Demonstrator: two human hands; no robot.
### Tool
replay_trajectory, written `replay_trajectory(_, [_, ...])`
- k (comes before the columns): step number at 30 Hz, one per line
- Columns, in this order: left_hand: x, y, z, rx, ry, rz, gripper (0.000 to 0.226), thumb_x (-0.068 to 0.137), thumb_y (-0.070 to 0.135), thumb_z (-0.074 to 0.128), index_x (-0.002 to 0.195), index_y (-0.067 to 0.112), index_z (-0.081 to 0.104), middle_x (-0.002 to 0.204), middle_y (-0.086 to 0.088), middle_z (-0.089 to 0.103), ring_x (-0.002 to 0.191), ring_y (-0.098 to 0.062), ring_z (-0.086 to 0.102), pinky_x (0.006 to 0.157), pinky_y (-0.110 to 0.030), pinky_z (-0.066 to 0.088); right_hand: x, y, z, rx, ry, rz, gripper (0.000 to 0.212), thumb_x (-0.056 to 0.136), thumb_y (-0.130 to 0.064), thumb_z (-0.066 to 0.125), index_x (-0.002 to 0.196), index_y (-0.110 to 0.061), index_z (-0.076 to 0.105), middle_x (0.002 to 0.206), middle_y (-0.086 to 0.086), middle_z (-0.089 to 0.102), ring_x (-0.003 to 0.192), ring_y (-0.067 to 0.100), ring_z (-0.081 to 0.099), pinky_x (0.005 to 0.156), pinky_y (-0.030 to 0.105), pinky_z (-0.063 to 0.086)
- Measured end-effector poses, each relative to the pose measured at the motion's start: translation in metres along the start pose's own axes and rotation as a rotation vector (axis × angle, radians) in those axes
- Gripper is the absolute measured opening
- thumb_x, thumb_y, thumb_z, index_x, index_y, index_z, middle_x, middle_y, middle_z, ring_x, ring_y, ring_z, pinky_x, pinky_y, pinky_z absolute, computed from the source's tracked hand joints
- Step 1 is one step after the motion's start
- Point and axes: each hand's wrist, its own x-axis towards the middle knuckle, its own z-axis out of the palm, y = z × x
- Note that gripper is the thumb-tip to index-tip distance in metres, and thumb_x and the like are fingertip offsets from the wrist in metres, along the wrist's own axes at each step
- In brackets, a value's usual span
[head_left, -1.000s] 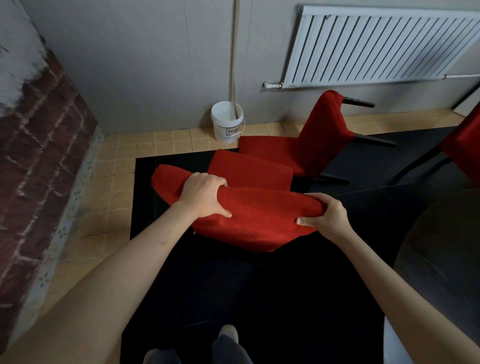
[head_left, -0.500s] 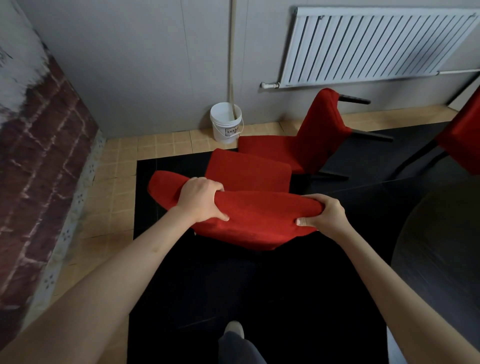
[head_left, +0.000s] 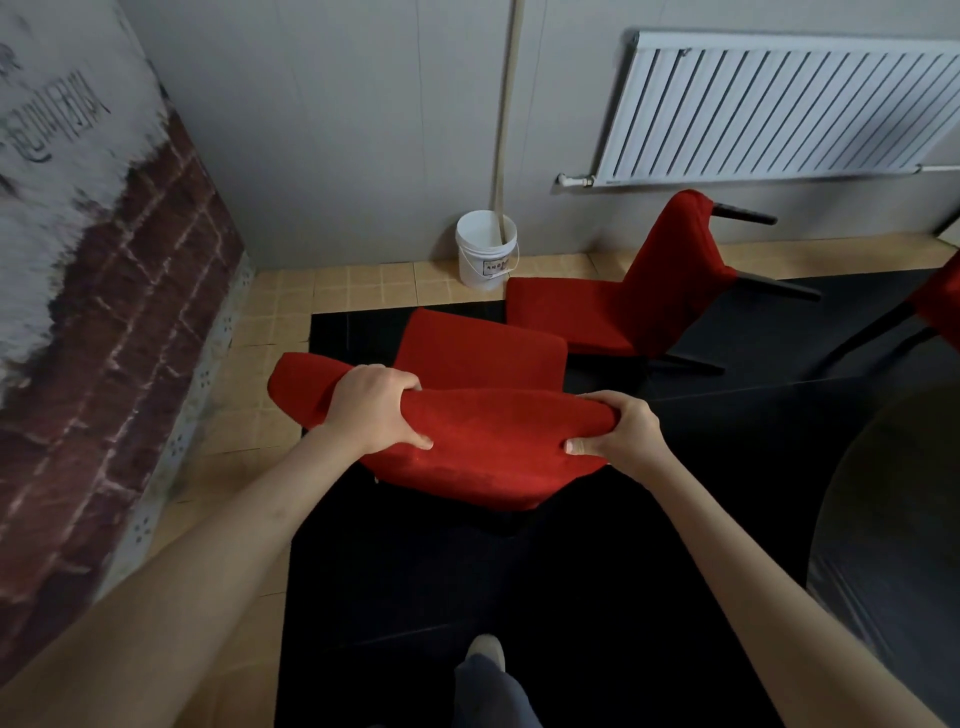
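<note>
I have the red chair (head_left: 483, 452) on the black mat (head_left: 415, 571), right in front of me. The backrest's top edge runs left to right and the seat points away, toward the far wall. Both arms reach forward. My left hand (head_left: 371, 408) curls over the top edge, thumb on the near face. My right hand (head_left: 618, 434) grips the right corner, fingers wrapped over it, thumb pressing the fabric.

My left hand (head_left: 375, 410) and right hand (head_left: 621, 435) grip the chair (head_left: 483, 457) before me on the mat (head_left: 457, 597); behind it lies a tipped second chair (head_left: 618, 317), the bucket (head_left: 485, 252) to its left against the wall (head_left: 337, 130)
</note>
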Motion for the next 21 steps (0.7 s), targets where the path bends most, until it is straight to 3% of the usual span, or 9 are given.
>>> replay_trajectory(11, [-0.082, -0.070, -0.028, -0.032, 0.013, -0.140, 0.066, 0.047, 0.057, 0.089, 0.099, 0.021, 0.072, 0.090, 0.005, 0.071, 0.085, -0.015, 0.064, 0.077, -0.029, 0.050, -0.020, -0.043, 0.081, -0.069, -0.111, -0.066, 0.070, 0.051, -0.019, 0.095, 0.114, -0.021, 0.067, 0.110, -0.006, 0.064, 0.105, 0.013, 0.058, 0.084, 0.025, 0.047])
replay_trajectory(17, [-0.134, -0.112, -0.042, -0.020, 0.054, -0.210, 0.059, 0.044, 0.056, 0.090, 0.090, 0.023, 0.072, 0.085, 0.007, 0.069, 0.082, -0.015, 0.061, 0.070, -0.028, 0.042, -0.035, -0.069, 0.131, -0.104, -0.191, -0.096, 0.073, 0.051, -0.020, 0.095, 0.118, -0.022, 0.065, 0.120, 0.000, 0.063, 0.115, 0.019, 0.057, 0.098, 0.039, 0.049])
replay_trajectory(21, [-0.173, -0.139, -0.051, -0.013, 0.060, -0.258, 0.058, 0.043, 0.057, 0.090, 0.089, 0.025, 0.072, 0.084, 0.008, 0.069, 0.083, -0.015, 0.062, 0.072, -0.026, 0.042, -0.054, -0.085, 0.167, -0.107, -0.233, -0.111, 0.074, 0.053, -0.020, 0.095, 0.120, -0.023, 0.064, 0.124, 0.000, 0.061, 0.120, 0.021, 0.054, 0.101, 0.041, 0.048])
